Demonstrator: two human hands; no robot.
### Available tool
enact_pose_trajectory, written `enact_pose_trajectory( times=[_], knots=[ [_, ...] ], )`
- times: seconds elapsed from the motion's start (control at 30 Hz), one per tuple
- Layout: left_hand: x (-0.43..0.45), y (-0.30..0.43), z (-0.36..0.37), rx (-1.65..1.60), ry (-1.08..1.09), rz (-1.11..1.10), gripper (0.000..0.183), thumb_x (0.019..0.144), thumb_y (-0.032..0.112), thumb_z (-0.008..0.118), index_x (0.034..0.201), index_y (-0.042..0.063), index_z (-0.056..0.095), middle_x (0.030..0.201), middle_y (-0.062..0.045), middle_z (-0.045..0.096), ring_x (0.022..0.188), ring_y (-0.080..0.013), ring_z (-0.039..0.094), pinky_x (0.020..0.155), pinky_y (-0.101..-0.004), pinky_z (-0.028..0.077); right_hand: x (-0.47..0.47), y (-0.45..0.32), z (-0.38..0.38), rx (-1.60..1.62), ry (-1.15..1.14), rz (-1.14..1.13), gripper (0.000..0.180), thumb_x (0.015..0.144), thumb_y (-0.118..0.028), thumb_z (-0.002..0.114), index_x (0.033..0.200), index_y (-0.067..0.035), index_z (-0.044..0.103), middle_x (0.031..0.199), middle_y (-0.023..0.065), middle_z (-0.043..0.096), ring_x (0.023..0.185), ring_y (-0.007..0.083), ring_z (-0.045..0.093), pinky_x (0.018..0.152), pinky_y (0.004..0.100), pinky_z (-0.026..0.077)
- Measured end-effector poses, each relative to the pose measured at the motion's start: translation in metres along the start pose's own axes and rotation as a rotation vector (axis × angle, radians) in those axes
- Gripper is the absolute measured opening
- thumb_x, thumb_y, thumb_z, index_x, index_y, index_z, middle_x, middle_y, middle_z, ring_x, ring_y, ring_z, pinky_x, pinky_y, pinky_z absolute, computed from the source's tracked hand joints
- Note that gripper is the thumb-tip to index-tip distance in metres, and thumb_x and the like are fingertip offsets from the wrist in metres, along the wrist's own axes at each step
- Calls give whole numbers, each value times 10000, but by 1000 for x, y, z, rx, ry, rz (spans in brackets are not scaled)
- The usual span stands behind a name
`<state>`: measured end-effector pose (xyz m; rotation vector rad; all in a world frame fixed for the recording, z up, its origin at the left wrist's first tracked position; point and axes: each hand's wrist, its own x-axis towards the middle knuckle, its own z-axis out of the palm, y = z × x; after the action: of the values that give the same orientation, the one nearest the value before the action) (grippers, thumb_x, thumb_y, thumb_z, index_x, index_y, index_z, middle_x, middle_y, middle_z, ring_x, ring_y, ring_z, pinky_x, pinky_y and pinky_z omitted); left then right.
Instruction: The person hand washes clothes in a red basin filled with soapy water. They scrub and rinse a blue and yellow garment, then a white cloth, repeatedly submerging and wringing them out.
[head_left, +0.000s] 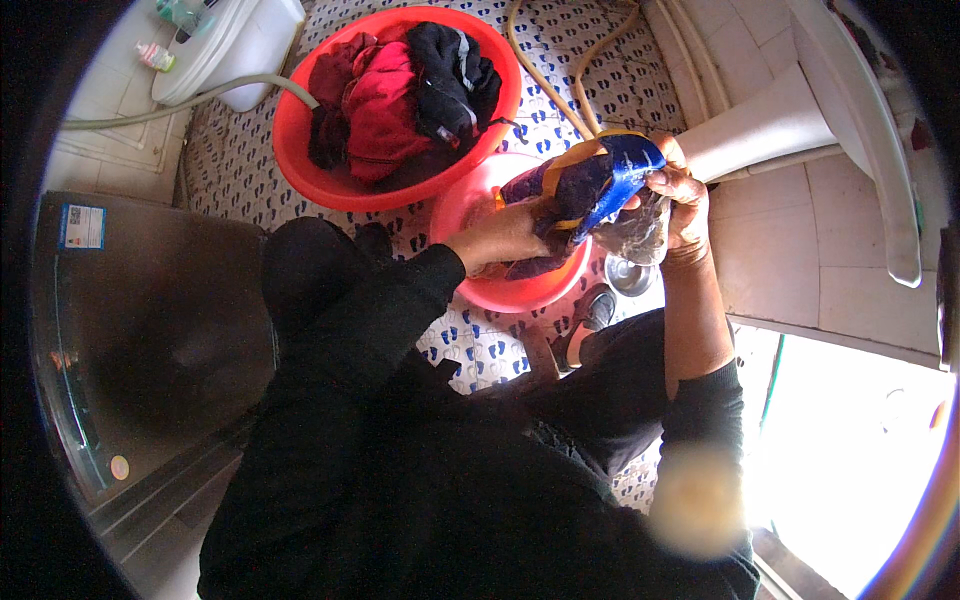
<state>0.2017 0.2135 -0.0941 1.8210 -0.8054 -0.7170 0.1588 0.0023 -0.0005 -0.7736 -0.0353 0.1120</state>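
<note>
My right hand grips the right end of a blue cloth article with yellow edging, its exact kind unclear. A greyish, wet-looking piece hangs below those fingers; I cannot tell whether it is part of the same article. My left hand holds the left side of the article, its fingers mostly covered by the cloth. Under both hands stands a pinkish-red plastic basin, with more dark cloth dipping into it.
A larger red basin holds red clothes and black clothes; a grey hose reaches into it. A tan hose, metal bowl, washbasin pedestal, toilet and dark appliance stand around the footprint-patterned floor.
</note>
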Motion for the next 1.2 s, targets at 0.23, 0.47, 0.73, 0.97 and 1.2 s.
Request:
enact_pose_trajectory(
  times=[0.23, 0.47, 0.73, 0.97, 1.2],
  knots=[
    [26, -77, -7, -167, 245, 30, 183, 861, 71, 534, 1012, -3, 607, 941, -107, 669, 867, -185, 625, 779, -327, 486, -1, -10, 1, 37, -58, -75, 141, 752, -15, 570, 883, -67, 577, 792, 117, 637, 588, 189, 592, 545, 312, 530],
    [-5, 8, -86, -735, 399, -68, 208, 944, 185, 538, 990, 9, 639, 879, -44, 664, 759, -113, 641, 694, -250, 506, 6, -8, -36, -684, 358, 237, 250, 763, -130, 700, 960, -10, 603, 763, 53, 587, 628, 165, 595, 552, 279, 500],
    [-13, 33, -74, -894, 235, -240, 119, 895, 129, 608, 953, 38, 657, 847, -24, 666, 736, -115, 645, 674, -245, 523, 17, 39, -24, -1055, 58, 145, 461, 754, -89, 720, 1192, -33, 588, 1098, 70, 635, 840, 139, 603, 747, 284, 496],
    [-4, 40, -62, -921, 220, -291, 134, 911, 148, 583, 978, 47, 640, 901, -40, 668, 769, -141, 651, 712, -280, 534, 32, 69, -2, -1108, -8, 263, 274, 766, -124, 668, 1010, 1, 670, 850, 95, 686, 808, 151, 599, 780, 312, 470],
    [-2, 34, -62, -238, 132, -104, 164, 812, 69, 629, 959, 12, 589, 903, -25, 643, 761, -103, 598, 703, -255, 486, 42, 30, -48, -1393, 410, -69, 137, 773, -114, 678, 879, -29, 657, 790, 67, 653, 733, 144, 615, 689, 303, 512]
  ],
)
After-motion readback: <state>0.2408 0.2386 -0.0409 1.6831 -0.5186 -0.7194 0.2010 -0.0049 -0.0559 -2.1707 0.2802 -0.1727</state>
